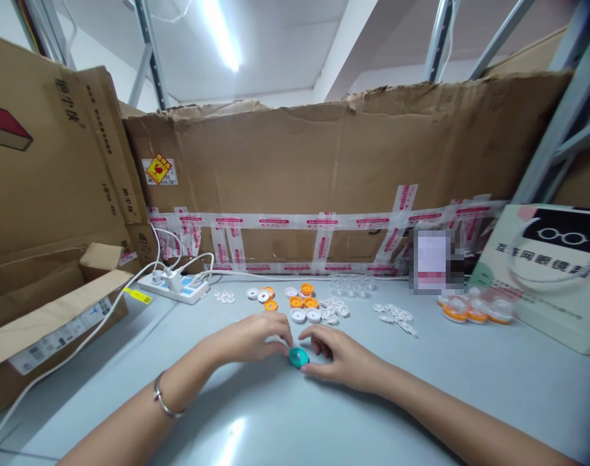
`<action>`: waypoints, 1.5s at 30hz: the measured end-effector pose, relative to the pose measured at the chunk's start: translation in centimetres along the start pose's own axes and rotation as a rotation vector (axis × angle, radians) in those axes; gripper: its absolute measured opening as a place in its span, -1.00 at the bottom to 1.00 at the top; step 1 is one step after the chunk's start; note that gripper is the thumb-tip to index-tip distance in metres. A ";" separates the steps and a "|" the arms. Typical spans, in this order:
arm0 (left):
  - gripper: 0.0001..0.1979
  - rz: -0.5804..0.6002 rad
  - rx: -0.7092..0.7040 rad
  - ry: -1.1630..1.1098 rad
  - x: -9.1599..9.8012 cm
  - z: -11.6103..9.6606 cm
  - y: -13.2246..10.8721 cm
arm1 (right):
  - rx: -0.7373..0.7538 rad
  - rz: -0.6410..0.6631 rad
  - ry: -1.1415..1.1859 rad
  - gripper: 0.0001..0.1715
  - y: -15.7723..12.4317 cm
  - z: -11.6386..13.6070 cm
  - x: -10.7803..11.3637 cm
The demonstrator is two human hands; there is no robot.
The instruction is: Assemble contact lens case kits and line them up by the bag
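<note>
A small teal round, hollow piece [298, 358] is tilted between my two hands, just over or on the table. My left hand [256, 338] pinches its left edge with thumb and fingertips. With the thumb at its lower right edge, my right hand [340, 356] has its curled index finger raised apart from the piece. Beyond my hands lie orange round caps [297, 302] and white round caps [298, 316]. Small white plastic parts [334, 312] are heaped beside them, and another pile of white parts [394, 317] lies farther right.
Clear plastic domes [351, 285] stand at the back. Domes on orange bases [476, 309] sit at right near a paper bag [542, 278]. A power strip [175, 288] with white cables and an open cardboard box [56, 323] are at left. Tall cardboard [285, 162] walls the back.
</note>
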State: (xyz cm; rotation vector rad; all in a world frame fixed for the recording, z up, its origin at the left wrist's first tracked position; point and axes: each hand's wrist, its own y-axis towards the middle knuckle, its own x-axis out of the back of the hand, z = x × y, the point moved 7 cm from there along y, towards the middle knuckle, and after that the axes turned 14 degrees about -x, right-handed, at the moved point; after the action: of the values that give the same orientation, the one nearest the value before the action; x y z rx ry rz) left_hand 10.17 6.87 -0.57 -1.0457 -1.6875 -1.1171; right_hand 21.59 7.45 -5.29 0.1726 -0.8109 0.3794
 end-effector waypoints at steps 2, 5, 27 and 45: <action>-0.88 -0.021 0.125 0.040 1.8 1.3 -0.8 | -0.015 -0.017 0.013 -0.56 0.0 0.1 -0.3; -0.86 0.039 0.392 0.145 4.3 4.2 -3.3 | -0.058 -0.037 0.042 -0.57 0.1 0.2 -0.4; -0.83 0.340 0.891 0.093 4.4 10.2 -11.4 | -0.085 -0.106 0.026 -0.74 0.5 0.0 -0.7; -0.87 0.231 0.803 0.116 4.6 10.4 -10.6 | -0.063 -0.104 0.026 -0.76 0.4 0.1 -0.7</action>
State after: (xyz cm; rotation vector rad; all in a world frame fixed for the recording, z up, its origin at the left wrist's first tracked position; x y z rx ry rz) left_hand -3.12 14.91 -1.58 -0.6128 -1.6407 -0.2763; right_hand 20.93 7.65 -5.74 0.1499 -0.7839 0.2575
